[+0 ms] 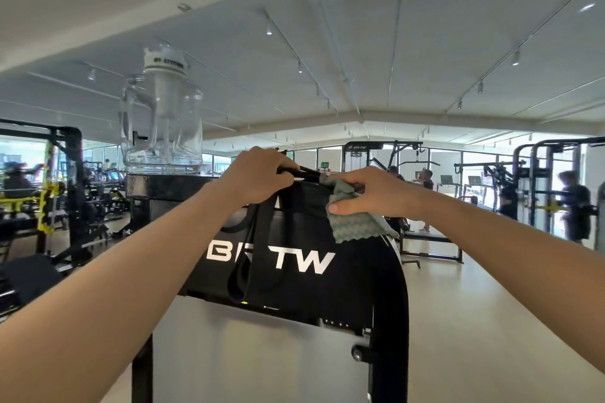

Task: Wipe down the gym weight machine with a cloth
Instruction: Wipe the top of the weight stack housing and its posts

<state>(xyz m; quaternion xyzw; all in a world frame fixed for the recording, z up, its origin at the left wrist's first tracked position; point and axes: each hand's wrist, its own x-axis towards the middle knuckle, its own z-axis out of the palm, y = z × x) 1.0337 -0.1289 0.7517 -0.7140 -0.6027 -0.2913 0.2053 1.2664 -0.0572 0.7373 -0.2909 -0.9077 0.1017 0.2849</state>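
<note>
My right hand [370, 195] pinches the limp, light green cloth [358, 225] at its bunched top against the rigid weight machine [353, 291] while my left hand [258, 178] grips a black strap [240, 275].

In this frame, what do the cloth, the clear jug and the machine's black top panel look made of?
Cloth: soft textile, probably microfibre; green-grey waffle weave, wavy edge, drapes limply from the right hand.
Jug: clear, glossy, likely plastic; the ceiling shows through, white cap.
Top panel: black, smooth, semi-gloss, metal or plastic, cannot tell; white printed BRTW lettering.
</note>
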